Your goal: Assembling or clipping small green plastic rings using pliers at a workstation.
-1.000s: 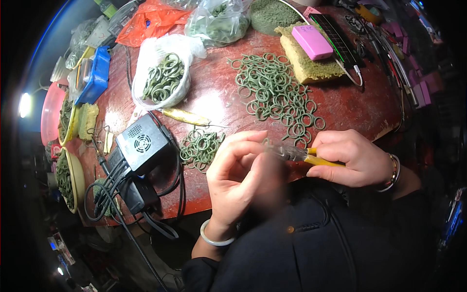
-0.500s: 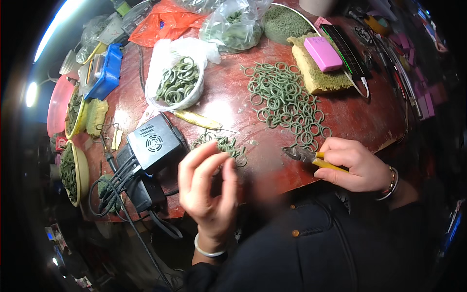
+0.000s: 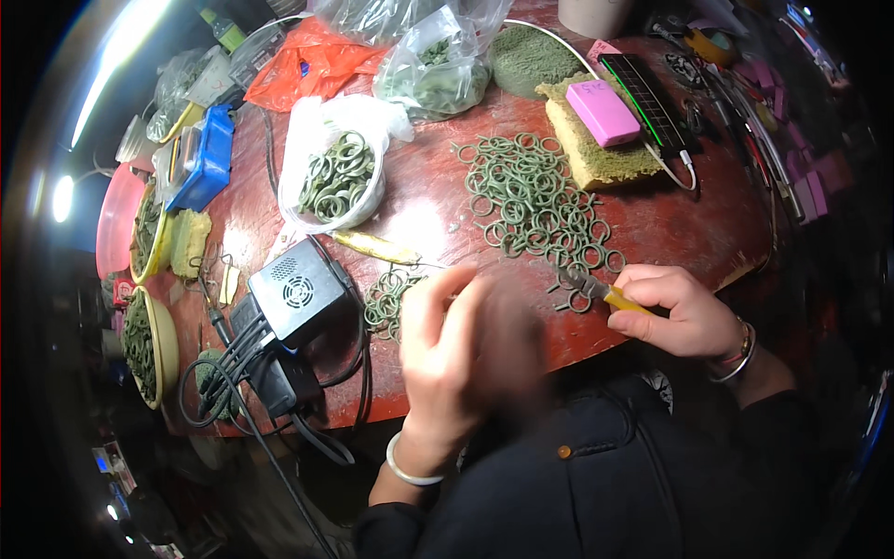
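Note:
Yellow-handled pliers are gripped in my right hand. Their metal jaws point left, at the near edge of a large pile of green rings. Raised over the table's front edge is my left hand, its fingers bent. A dark blur covers its fingertips, so whether anything is held there cannot be made out. Just beyond that hand lies a smaller group of green rings.
A white-lined tub of rings stands behind a black vented box with cables. At the back right, a pink block rests on a yellow sponge, beside a black device. A blue tray sits at left.
My left hand has moved right, toward the middle, and its fingertips are now behind a blur. The right hand with the pliers stays nearly in place, jaws now beside the rings.

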Demonstrator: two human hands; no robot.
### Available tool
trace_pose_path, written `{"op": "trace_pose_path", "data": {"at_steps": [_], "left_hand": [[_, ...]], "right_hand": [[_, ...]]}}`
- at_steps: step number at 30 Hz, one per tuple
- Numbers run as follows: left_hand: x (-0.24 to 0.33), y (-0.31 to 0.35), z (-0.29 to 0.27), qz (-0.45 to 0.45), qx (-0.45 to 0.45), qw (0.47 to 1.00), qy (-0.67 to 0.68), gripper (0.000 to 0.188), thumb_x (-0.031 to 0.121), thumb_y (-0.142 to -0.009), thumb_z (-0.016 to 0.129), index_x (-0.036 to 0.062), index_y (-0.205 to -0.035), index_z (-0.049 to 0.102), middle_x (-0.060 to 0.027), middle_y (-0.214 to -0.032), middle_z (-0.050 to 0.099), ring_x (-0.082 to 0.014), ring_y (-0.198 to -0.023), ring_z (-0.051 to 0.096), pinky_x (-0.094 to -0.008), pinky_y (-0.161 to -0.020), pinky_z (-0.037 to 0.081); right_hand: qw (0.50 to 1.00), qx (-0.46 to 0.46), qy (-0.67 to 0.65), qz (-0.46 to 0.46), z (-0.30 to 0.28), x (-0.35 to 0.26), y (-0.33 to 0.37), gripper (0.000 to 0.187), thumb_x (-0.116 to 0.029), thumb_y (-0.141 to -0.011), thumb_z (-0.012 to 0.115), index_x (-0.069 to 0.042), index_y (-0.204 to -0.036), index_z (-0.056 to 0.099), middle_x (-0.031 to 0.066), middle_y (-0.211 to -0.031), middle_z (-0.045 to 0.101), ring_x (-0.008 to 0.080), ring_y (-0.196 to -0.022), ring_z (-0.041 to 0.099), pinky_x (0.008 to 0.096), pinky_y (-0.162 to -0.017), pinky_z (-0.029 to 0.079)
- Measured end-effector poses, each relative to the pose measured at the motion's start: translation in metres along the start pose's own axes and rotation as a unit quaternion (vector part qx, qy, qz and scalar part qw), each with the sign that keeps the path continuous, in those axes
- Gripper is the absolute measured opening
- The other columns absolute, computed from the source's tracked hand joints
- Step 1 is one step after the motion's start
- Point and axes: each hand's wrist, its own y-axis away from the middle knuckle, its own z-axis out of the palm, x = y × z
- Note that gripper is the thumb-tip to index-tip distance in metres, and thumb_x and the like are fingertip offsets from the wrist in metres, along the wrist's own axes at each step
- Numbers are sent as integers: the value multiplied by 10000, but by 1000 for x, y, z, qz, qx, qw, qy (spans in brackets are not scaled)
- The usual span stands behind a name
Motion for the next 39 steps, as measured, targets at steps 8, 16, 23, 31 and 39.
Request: {"op": "trace_pose_path", "data": {"at_steps": [8, 16, 23, 31, 39], "left_hand": [[12, -40, 22, 60, -146, 987, -26, 344, 50, -860, 707, -7, -1179, 593, -203, -1131, 582, -391, -987, 595, -448, -872, 499], [-18, -62, 41, 69, -129, 985, -90, 170, 86, -827, 746, 28, -942, 635, -154, -930, 591, -364, -876, 598, -443, -762, 487], [-15, -64, 44, 38, -97, 994, -13, 139, 68, -798, 769, 22, -877, 664, -136, -943, 642, -346, -885, 631, -422, -777, 509], [-10, -48, 32, 82, -118, 989, -12, 124, 41, -835, 733, 13, -951, 701, -134, -1035, 691, -342, -918, 669, -425, -805, 535], [-14, -46, 28, 16, -133, 989, 68, 210, 42, -816, 677, 11, -1024, 670, -149, -1120, 665, -345, -972, 667, -422, -843, 532]], "right_hand": [[982, 56, -149, 100, -7, 3, 11, 205, -149, -954, 700, 40, -887, 655, 71, -781, 497, 151, -731, 496, 305, -675, 410], [902, 217, 374, 5, -29, 15, 30, 240, -171, -853, 787, 23, -877, 646, 109, -960, 536, 267, -780, 600, 392, -691, 482], [840, 254, 479, 8, -29, 26, 30, 260, -199, -855, 776, 4, -877, 614, 130, -1029, 528, 303, -967, 562, 409, -806, 480], [841, 263, 473, 12, -28, 13, 26, 302, -195, -820, 801, -1, -934, 600, 129, -1084, 529, 303, -1008, 552, 413, -873, 479], [878, 226, 419, -50, -14, -4, 11, 296, -138, -793, 813, -2, -925, 585, 131, -1070, 530, 303, -994, 549, 412, -874, 477]]}}
